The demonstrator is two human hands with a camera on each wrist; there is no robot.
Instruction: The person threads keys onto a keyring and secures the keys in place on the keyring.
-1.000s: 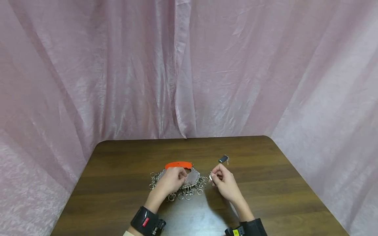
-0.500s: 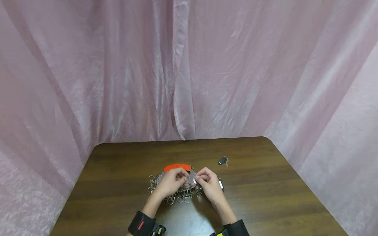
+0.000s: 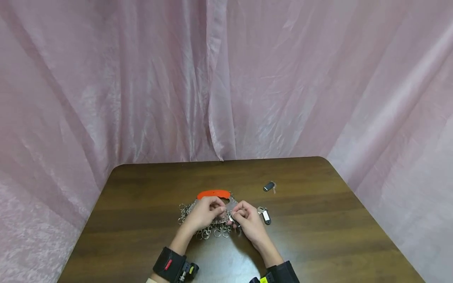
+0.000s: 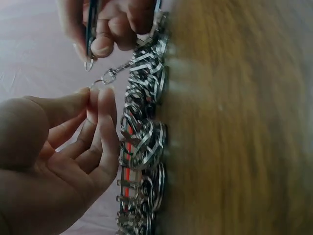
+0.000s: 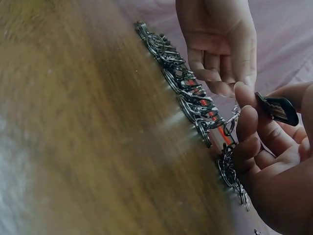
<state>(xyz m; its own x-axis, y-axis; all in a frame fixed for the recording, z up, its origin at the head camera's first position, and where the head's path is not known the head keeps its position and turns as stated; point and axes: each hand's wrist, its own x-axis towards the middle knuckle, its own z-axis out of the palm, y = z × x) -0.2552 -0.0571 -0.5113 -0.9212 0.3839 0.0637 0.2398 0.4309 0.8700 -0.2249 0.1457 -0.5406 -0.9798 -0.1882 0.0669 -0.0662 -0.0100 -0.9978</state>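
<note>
A key holder with an orange handle (image 3: 213, 193) and a grey plate lies on the table, fringed with several metal key rings (image 3: 205, 235). My left hand (image 3: 205, 214) is over its front part; thumb and fingertips pinch a split ring (image 4: 97, 83) hanging on a swivel clasp (image 4: 110, 75). Close beside it, my right hand (image 3: 249, 222) pinches a black key tag (image 5: 281, 111). The tag's small metal loop (image 4: 89, 64) points toward the pinched ring, just apart from it in the left wrist view. Fingers partly cover the tag.
Right of my right hand lies a black tag with a white label (image 3: 266, 216), with a key (image 3: 260, 210). Farther back is another dark key tag (image 3: 269, 186) with a key. The wooden table (image 3: 318, 204) ends at a pink curtain (image 3: 170, 78).
My right hand has moved left with the tag, up to my left hand, uncovering the white-labelled tag on the table. My left hand has stayed nearly in place over the key holder.
</note>
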